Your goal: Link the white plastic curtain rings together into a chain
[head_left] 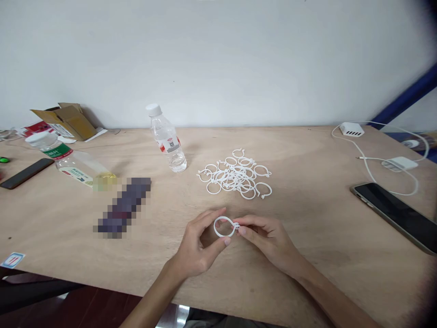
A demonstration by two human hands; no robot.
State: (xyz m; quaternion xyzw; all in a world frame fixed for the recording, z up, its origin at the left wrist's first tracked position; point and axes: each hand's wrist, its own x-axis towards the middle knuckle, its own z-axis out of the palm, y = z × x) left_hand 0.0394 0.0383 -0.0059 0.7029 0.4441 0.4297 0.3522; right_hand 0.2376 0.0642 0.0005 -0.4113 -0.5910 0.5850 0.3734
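A white plastic split ring (pixel 221 227) is held up above the plywood table between my two hands. My left hand (pixel 200 243) pinches its left side between thumb and fingers. My right hand (pixel 266 241) grips the ring's clasp end with its fingertips, so that end is partly hidden. A loose pile of several similar white rings (pixel 235 176) lies on the table just beyond my hands, not touching them.
A clear water bottle (pixel 168 141) stands left of the pile, and another (pixel 73 159) lies further left by a pixelated dark object (pixel 123 208). Phones (pixel 396 216) lie at both sides. White chargers and cable (pixel 351 130) sit at right; a cardboard box (pixel 64 120) at back left.
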